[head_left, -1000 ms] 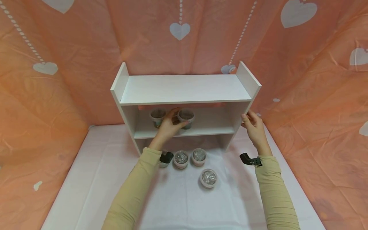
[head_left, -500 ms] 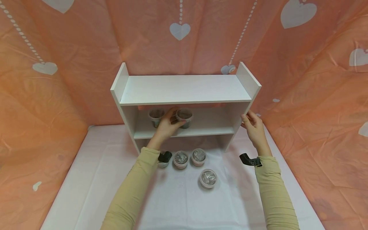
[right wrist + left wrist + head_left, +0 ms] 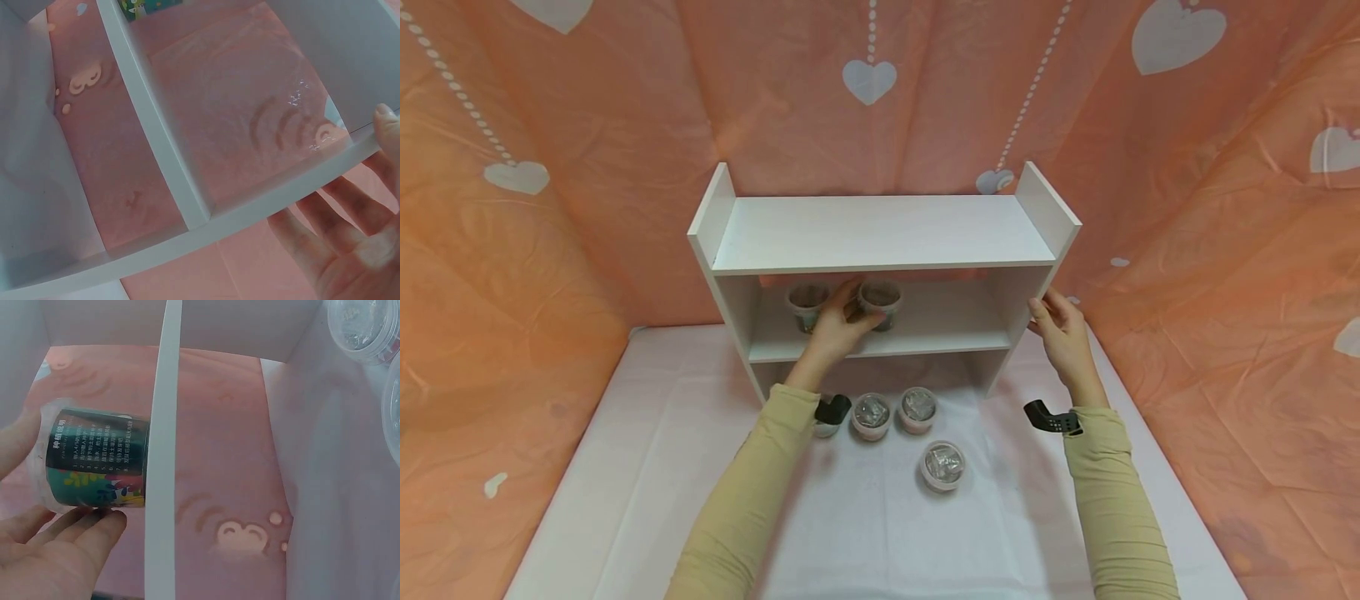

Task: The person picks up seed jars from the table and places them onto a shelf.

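Note:
In the head view my left hand (image 3: pixel 837 329) holds a clear-rimmed plastic cup (image 3: pixel 882 302) on the middle board of the white shelf (image 3: pixel 880 233). The left wrist view shows this cup (image 3: pixel 97 459) with a dark green label, white print and coloured leaves. My thumb lies on one side of it and my fingers on the other. Its base meets the board (image 3: pixel 164 456). A similar cup (image 3: pixel 807 305) stands just left of that hand. My right hand (image 3: pixel 1063 337) grips the shelf's right side panel (image 3: pixel 281 200), thumb at the front edge, fingers along the outside.
On the white-covered table (image 3: pixel 880 550), in front of the shelf, stand several lidded cups. Among them are a middle cup (image 3: pixel 872 416), a right cup (image 3: pixel 918 409) and a nearer cup (image 3: pixel 943 465); my left wrist partly hides another. An orange curtain (image 3: pixel 790 108) surrounds the table.
My left hand and the cup it holds have shifted slightly left and back on the middle board. The right hand has stayed on the side panel.

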A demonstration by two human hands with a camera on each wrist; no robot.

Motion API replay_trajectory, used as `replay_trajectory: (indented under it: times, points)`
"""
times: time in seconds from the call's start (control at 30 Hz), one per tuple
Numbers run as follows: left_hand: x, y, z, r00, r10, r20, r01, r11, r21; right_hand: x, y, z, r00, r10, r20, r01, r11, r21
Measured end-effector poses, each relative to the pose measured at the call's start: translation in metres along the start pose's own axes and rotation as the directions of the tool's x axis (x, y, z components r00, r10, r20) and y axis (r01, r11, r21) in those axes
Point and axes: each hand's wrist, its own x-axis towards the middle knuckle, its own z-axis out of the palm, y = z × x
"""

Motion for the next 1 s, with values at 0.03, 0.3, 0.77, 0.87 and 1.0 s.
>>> replay_trajectory:
  times: [0.03,0.3,0.77,0.87,1.0]
  points:
    - [0.0,0.0,0.0,1.0,-0.001,0.001,0.001,1.0,-0.004,0.0,0.0,0.0,1.0,0.0,0.0,0.0,1.0,-0.001]
    - [-0.007,0.008,0.0,1.0,0.005,0.012,-0.005,0.999,0.032,0.0,0.0,0.0,1.0,0.0,-0.001,0.0,1.0,-0.007]
    - [-0.041,0.02,-0.009,0.999,0.01,0.044,-0.01,1.0,0.018,0.001,-0.001,-0.001,1.0,0.008,-0.002,-0.008,1.0,-0.029]
    - [-0.049,0.021,-0.011,0.999,0.006,0.054,-0.006,1.0,0.006,0.0,-0.001,0.0,1.0,0.01,-0.001,-0.01,1.0,-0.025]
    - [-0.063,0.035,-0.014,0.997,0.014,0.081,-0.014,1.0,-0.003,-0.001,-0.002,0.001,1.0,0.006,-0.003,-0.007,1.0,-0.024]
